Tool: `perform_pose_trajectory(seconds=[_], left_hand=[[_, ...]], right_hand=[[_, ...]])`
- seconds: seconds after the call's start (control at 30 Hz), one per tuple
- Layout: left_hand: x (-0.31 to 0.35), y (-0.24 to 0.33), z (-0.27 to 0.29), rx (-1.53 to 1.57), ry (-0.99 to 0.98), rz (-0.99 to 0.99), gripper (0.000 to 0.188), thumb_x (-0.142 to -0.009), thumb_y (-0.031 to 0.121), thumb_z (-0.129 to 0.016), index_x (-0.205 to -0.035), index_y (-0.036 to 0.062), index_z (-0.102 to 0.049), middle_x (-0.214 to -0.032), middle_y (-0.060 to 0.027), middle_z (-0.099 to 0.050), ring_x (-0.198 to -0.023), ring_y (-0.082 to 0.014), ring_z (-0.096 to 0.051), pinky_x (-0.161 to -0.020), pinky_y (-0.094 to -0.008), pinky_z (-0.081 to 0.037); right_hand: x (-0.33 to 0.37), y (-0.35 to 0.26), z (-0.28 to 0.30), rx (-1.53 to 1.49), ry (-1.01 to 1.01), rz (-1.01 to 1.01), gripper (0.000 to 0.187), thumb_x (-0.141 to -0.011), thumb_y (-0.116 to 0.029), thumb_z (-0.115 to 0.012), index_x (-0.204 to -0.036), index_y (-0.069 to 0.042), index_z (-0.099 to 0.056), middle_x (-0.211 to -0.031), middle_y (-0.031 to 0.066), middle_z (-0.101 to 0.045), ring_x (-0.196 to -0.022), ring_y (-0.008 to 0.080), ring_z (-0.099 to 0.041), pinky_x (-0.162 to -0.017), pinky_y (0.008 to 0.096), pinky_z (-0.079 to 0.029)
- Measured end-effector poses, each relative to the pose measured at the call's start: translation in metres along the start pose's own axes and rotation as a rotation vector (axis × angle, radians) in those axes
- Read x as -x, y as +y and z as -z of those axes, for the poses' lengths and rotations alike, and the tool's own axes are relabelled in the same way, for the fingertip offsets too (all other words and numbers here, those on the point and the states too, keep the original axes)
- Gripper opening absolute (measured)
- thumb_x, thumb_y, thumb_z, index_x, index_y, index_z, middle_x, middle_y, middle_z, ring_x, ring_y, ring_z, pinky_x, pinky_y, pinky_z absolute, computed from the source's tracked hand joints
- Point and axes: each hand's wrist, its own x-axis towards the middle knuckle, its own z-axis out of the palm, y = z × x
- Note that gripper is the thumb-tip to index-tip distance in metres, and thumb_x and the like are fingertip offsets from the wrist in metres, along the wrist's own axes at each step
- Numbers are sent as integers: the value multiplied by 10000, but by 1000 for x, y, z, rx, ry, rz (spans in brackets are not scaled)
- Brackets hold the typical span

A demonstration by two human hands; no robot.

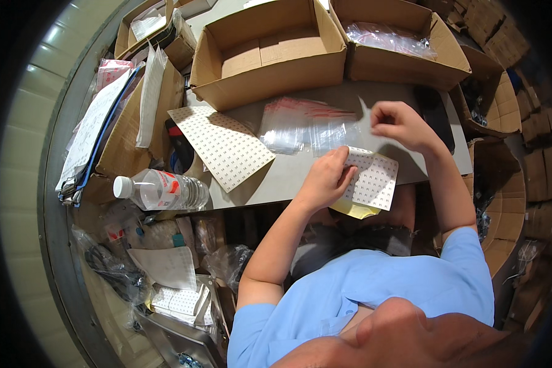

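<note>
My left hand (326, 179) pinches the upper edge of a white sheet of small printed labels (372, 181), tilted over the table's front edge. Yellowish backing (356, 210) shows below that sheet. Raised to the right, my right hand (403, 126) has its fingers curled together, and whatever they may hold is too small to see. Just beyond both hands lies a fanned pile of clear zip bags (285, 130) with red strips along their tops. Another label sheet (226, 149) rests flat to the left of the bags.
An open cardboard box (270, 72) stands at the back, beside another box (405, 64) holding clear plastic bags. At the left a water bottle (162, 190) lies on its side near a clipboard with papers (95, 132). A dark flat object (435, 116) sits at the right edge.
</note>
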Motion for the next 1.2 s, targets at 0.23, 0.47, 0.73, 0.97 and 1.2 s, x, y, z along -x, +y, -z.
perform_pose_trajectory(seconds=[0.23, 0.47, 0.73, 0.97, 1.2], left_hand=[[2, -4, -3, -76, 19, -182, 243, -853, 89, -626, -965, 0, -429, -840, -212, -536, -789, -415, -544, -671, -474, -428], [2, -4, -3, 8, 35, -167, 219, -858, 59, -611, -983, 8, -438, -998, -213, -605, -905, -413, -570, -757, -458, -463], [0, 0, -4, -154, -29, -179, 198, -852, 62, -619, -957, -8, -465, -960, -205, -629, -999, -408, -563, -795, -457, -475], [0, -3, -7, -130, 11, -187, 210, -846, 65, -625, -976, -7, -476, -937, -208, -622, -992, -413, -565, -822, -460, -472], [0, -3, -7, -157, 14, -214, 227, -852, 68, -613, -1017, -9, -478, -876, -197, -627, -926, -385, -591, -886, -442, -462]], right_hand=[[-45, 19, -40, 467, 16, 158, 230, -741, 39, -608, -955, -28, -559, -931, 163, -617, -889, 347, -603, -795, 392, -487], [-26, 5, -17, 761, 169, -71, 382, -667, -56, -760, -956, -60, -511, -998, 142, -579, -968, 346, -577, -814, 409, -476], [-43, 0, -30, 455, -164, -48, 274, -810, -44, -629, -1056, -26, -510, -901, 165, -630, -862, 319, -617, -756, 377, -479], [-31, 20, -19, 420, -22, 42, 206, -829, -10, -595, -1006, -24, -490, -790, 114, -566, -738, 233, -552, -709, 338, -456], [-29, 20, -34, 639, 55, -48, 285, -762, -40, -674, -983, -29, -495, -881, 180, -635, -845, 370, -617, -734, 422, -473]])
